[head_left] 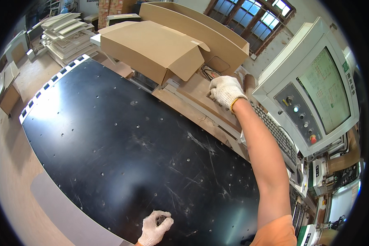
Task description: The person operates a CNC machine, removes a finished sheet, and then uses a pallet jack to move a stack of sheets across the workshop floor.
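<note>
My left hand, in a white knit glove, is low over the near edge of a black tabletop dotted with small holes. Its thumb and fingers curl round in a ring, with something small and dark between them that I cannot make out. Stretched far forward, my right hand wears a matching glove with a yellow cuff. Its fingers are bent closed over a brown wooden ledge, beside some dark cables; what they hold, if anything, is hidden.
A keyboard and a grey control console with screen, knobs and a red button stand right of my forearm. Open cardboard boxes lie beyond the tabletop. Stacked boards sit at the far left on the floor.
</note>
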The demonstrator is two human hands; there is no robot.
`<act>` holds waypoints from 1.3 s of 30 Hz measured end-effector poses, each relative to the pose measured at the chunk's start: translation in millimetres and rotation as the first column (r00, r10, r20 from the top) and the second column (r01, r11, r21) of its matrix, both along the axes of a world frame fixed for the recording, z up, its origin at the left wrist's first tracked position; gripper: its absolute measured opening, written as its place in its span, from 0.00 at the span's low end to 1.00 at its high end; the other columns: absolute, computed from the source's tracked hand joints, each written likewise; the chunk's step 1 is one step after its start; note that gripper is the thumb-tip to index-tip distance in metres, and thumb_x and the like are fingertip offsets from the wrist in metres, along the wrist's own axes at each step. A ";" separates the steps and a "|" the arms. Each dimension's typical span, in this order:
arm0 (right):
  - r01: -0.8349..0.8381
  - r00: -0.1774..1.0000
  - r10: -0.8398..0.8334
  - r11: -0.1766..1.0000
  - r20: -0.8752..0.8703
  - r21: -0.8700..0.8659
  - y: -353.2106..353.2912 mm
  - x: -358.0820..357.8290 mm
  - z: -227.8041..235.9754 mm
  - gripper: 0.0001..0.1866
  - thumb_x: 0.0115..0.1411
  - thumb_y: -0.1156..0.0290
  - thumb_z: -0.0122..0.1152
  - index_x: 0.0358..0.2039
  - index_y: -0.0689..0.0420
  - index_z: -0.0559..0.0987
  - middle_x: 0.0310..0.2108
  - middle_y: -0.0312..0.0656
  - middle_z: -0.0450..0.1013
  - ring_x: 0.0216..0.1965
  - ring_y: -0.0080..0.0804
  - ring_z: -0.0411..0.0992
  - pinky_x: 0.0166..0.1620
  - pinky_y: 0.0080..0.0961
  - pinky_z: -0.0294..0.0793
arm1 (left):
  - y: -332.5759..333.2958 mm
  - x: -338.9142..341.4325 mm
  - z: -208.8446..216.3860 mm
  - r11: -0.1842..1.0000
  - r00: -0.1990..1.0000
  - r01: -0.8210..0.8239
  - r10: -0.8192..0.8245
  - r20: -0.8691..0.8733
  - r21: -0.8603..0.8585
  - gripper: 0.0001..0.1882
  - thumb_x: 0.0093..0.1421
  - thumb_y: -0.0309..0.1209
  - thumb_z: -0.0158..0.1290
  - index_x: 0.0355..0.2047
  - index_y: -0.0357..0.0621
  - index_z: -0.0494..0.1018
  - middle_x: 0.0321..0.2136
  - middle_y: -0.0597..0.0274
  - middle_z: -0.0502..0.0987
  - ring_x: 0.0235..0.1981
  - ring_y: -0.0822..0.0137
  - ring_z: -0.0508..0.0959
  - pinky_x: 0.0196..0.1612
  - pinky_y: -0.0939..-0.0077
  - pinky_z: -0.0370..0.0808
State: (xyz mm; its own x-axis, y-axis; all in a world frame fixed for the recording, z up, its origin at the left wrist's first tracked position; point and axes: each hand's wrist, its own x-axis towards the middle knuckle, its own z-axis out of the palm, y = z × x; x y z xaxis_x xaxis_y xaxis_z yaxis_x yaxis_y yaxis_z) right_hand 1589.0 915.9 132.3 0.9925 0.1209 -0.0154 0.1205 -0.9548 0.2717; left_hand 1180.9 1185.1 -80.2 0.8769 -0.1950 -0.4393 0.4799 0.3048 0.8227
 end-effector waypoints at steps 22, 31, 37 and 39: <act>-0.471 0.719 0.073 0.783 0.692 0.407 -45.7 -296.8 -28.9 0.26 0.61 0.62 0.67 0.58 0.56 0.75 0.54 0.51 0.76 0.57 0.54 0.74 0.59 0.51 0.74 | -24.5 -5.4 -8.6 0.978 0.948 -0.067 0.000 0.319 0.199 0.09 0.71 0.29 0.56 0.39 0.33 0.76 0.18 0.61 0.71 0.16 0.70 0.72 0.22 0.72 0.72; 0.280 0.072 -0.908 0.416 0.414 0.865 -220.7 -871.1 -179.9 0.12 0.69 0.71 0.65 0.51 0.60 0.82 0.46 0.48 0.80 0.47 0.44 0.79 0.56 0.38 0.78 | -61.7 -69.4 -27.5 0.848 0.749 -0.311 -0.059 0.660 0.429 0.22 0.75 0.46 0.52 0.48 0.36 0.70 0.37 0.56 0.72 0.26 0.57 0.79 0.28 0.68 0.79; 0.490 -0.092 -0.993 -0.107 -0.071 0.865 -374.3 -1070.7 -366.4 0.18 0.68 0.67 0.68 0.51 0.67 0.81 0.49 0.51 0.80 0.48 0.43 0.79 0.56 0.35 0.78 | -139.7 -253.2 -9.2 0.964 0.963 -0.262 0.264 0.053 -0.036 0.27 0.70 0.57 0.57 0.41 0.42 0.72 0.29 0.58 0.76 0.27 0.56 0.78 0.35 0.60 0.81; -0.015 0.199 -0.818 -0.554 -0.540 0.833 -399.1 -1083.1 -420.8 0.12 0.67 0.68 0.69 0.46 0.63 0.83 0.44 0.47 0.80 0.45 0.40 0.80 0.50 0.36 0.80 | -171.3 -302.0 -6.6 0.901 0.931 -0.353 0.364 -0.001 -0.254 0.31 0.69 0.64 0.55 0.27 0.48 0.75 0.24 0.59 0.78 0.20 0.64 0.72 0.30 0.65 0.74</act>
State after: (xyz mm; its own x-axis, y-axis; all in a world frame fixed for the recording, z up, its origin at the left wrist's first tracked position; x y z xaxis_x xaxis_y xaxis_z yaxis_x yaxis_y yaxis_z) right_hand 505.9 516.9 -288.5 0.2104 -0.8761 -0.4337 -0.2276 0.3876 -0.8933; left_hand 878.9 1013.8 -86.8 0.9256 0.0399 -0.3764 0.2641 0.6443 0.7177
